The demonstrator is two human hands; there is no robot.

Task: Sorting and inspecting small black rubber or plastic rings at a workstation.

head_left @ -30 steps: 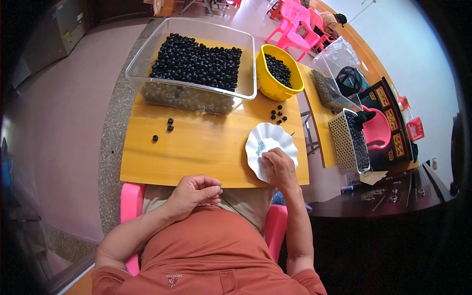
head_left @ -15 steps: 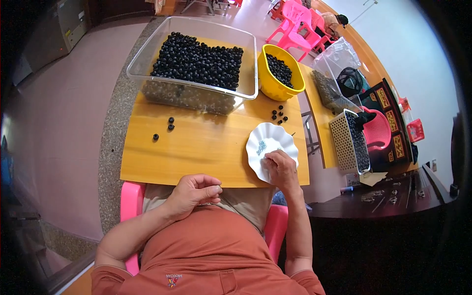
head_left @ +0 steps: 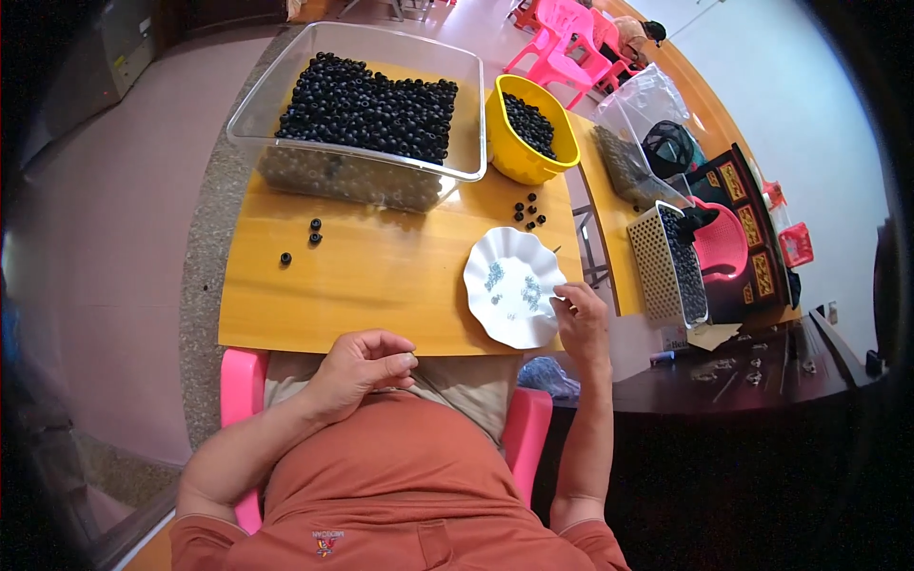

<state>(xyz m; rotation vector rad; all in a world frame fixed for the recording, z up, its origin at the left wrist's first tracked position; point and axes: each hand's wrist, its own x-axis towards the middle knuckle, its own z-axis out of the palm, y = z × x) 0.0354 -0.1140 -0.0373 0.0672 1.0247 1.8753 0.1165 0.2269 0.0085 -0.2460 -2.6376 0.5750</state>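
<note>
A white plate with a wavy rim (head_left: 481,314) lies near the front right of the table, with small clusters of tiny bluish-grey pieces (head_left: 530,293) on it. My right hand (head_left: 583,322) is at the plate's right rim, its fingers curled together; whatever they pinch is too small to see. Over my lap at the table's front edge, my left hand (head_left: 367,369) is closed with thumb against the fingers, and anything between them cannot be made out. Several black beads (head_left: 530,210) lie behind the plate. Toward the left are a few more black beads (head_left: 315,238).
At the back of the table stand a clear plastic bin (head_left: 466,114) and a yellow tub (head_left: 519,164), both holding black beads. To the right are a perforated basket (head_left: 657,262) and another clear bin (head_left: 624,171) on a second table. Pink chairs (head_left: 571,57) and a person (head_left: 633,38) are farther back.
My right hand has moved from over the plate to its right rim, uncovering the small pieces. My left hand stays closed in nearly the same place. The whole view has shifted slightly.
</note>
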